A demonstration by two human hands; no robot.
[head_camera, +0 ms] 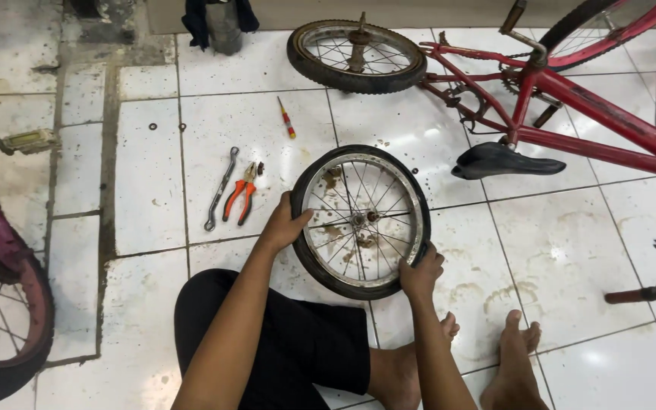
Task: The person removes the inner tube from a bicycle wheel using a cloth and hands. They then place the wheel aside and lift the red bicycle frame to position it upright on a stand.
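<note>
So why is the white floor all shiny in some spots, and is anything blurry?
Head view: the glossy white tiled floor throws back soft glare from overhead light, brightest at the lower right; the small spoked bicycle wheel with its black tyre, held by the left hand and right hand, looks sharp, with only faint shadows; straight tile lines bend slightly near the edges.

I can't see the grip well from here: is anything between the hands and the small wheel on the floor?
Nothing visible. The left hand grips the tyre of the small wheel on its left side, and the right hand holds its lower right edge. The pliers and wrench lie apart, left of the wheel.
</note>
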